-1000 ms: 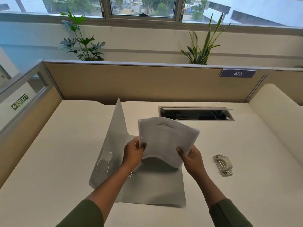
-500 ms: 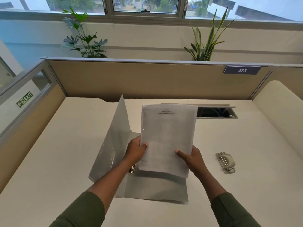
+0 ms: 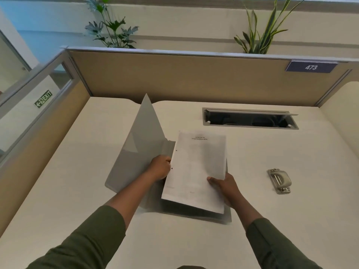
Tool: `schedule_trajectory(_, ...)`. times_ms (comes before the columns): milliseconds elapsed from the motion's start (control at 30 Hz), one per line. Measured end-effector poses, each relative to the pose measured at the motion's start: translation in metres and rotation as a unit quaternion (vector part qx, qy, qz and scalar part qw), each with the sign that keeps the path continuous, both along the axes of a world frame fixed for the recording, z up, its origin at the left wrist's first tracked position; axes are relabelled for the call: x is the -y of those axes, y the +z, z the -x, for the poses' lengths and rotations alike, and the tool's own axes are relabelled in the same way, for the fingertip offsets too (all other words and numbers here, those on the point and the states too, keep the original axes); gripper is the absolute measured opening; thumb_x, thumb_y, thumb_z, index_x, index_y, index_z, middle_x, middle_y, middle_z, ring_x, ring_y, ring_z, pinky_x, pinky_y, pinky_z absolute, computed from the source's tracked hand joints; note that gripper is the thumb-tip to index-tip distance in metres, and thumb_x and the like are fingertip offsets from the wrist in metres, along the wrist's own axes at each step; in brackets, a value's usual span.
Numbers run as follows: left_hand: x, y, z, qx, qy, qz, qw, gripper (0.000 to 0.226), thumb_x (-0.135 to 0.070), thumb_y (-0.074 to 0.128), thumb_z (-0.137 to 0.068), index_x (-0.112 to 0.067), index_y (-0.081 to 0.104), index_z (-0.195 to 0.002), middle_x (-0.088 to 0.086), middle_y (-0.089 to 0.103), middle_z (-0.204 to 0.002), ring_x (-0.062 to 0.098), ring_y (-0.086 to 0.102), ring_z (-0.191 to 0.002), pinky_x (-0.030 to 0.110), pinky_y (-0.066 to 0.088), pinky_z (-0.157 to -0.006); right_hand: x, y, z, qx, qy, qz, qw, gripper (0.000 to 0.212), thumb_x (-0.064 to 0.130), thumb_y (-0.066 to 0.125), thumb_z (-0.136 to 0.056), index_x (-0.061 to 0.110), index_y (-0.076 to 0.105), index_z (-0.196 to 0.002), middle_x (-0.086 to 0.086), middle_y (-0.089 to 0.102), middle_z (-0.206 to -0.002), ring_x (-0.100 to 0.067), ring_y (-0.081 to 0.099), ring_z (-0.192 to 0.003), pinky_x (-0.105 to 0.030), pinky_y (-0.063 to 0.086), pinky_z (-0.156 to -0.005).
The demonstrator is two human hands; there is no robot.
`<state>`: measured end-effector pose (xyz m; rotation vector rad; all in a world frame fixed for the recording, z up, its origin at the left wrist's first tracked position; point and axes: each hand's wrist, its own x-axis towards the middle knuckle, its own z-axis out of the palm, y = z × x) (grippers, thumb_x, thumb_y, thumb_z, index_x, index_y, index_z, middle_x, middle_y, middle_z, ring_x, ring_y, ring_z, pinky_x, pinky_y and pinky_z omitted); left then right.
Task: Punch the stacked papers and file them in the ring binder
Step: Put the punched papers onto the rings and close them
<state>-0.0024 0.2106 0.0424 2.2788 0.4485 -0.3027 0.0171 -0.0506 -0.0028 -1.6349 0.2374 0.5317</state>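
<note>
A stack of white papers [image 3: 196, 167] with two punched holes along its left edge hovers low over the open grey ring binder [image 3: 136, 148]. The binder's front cover stands tilted up at the left; its back cover lies flat on the desk under the sheets. My left hand [image 3: 160, 168] grips the stack's left edge beside the holes, over the binder's spine. My right hand [image 3: 223, 186] holds the stack's lower right part, thumb on top. The binder's rings are hidden by the papers and my left hand.
A metal hole punch [image 3: 279, 180] lies on the white desk [image 3: 272, 220] to the right of the binder. A cable slot [image 3: 249, 119] opens at the back of the desk. Beige partition walls [image 3: 194, 78] enclose the desk at back and left.
The stack, first curled and held up, has been flattened and lowered toward the binder's back cover. Both hands dropped with it. The camera tilted down and closer.
</note>
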Motion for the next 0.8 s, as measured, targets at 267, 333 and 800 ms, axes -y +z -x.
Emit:
schedule_trajectory(267, -0.007, -0.012, 0.012, 0.005, -0.058, -0.039, 0.998, 0.042, 0.008, 0.042, -0.08, -0.007, 0.071, -0.105, 0.011, 0.071, -0.106, 0.028, 0.063, -0.095, 0.029, 0.047, -0.075, 0.001, -0.001, 0.004, 0.036, 0.042, 0.073, 0.996, 0.052, 0.02, 0.079, -0.077, 0.01, 0.06, -0.125, -0.009, 0.069, -0.115, -0.03, 0.067, -0.1, -0.049, 0.055, -0.09)
schedule_trajectory(333, -0.009, -0.016, 0.014, -0.007, -0.069, -0.034, 0.997, 0.04, 0.009, 0.042, -0.08, -0.004, 0.072, -0.103, 0.012, 0.071, -0.105, 0.029, 0.062, -0.094, 0.033, 0.048, -0.075, -0.001, 0.001, 0.005, 0.044, 0.057, 0.109, 0.991, 0.047, 0.019, 0.076, -0.08, 0.014, 0.06, -0.123, -0.007, 0.069, -0.114, -0.029, 0.066, -0.099, -0.048, 0.055, -0.091)
schedule_trajectory(800, -0.02, -0.033, 0.026, -0.014, -0.073, -0.008, 0.997, 0.03, -0.001, 0.059, -0.074, -0.02, 0.063, -0.097, -0.003, 0.07, -0.089, 0.02, 0.067, -0.083, 0.035, 0.056, -0.073, -0.015, 0.004, 0.025, 0.086, 0.069, 0.172, 0.979, 0.042, 0.022, 0.073, -0.082, 0.018, 0.063, -0.122, -0.001, 0.071, -0.111, -0.023, 0.067, -0.099, -0.043, 0.056, -0.089)
